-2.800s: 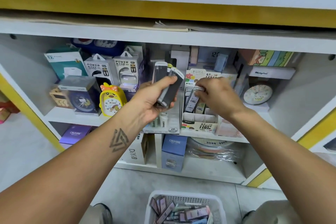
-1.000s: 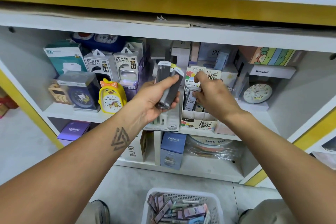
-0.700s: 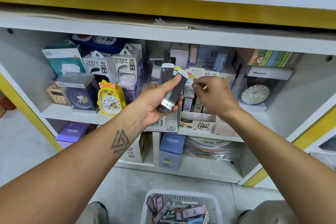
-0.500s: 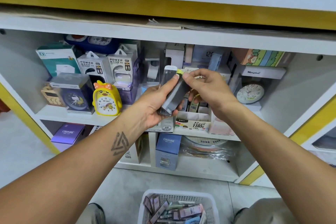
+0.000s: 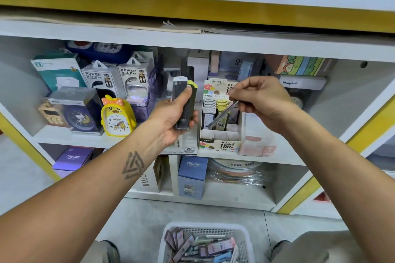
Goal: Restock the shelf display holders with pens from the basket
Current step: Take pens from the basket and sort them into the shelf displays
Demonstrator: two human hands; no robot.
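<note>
The left hand (image 5: pixel 174 116) grips a small stack of slim dark cases (image 5: pixel 183 102) upright before the shelf edge, while at its 3 o'clock the right hand (image 5: pixel 261 100) pinches one slim case (image 5: pixel 223 114), tilted, its lower end over the display holder (image 5: pixel 220 134). Open gaps show in the holder's front slots. At 6 o'clock, well below, the white basket (image 5: pixel 243 239) holds more cases.

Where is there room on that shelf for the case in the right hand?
The display holder has empty front pockets; its back rows are packed. Bare shelf lies right of the pink box. Left of the holder is crowded.
</note>
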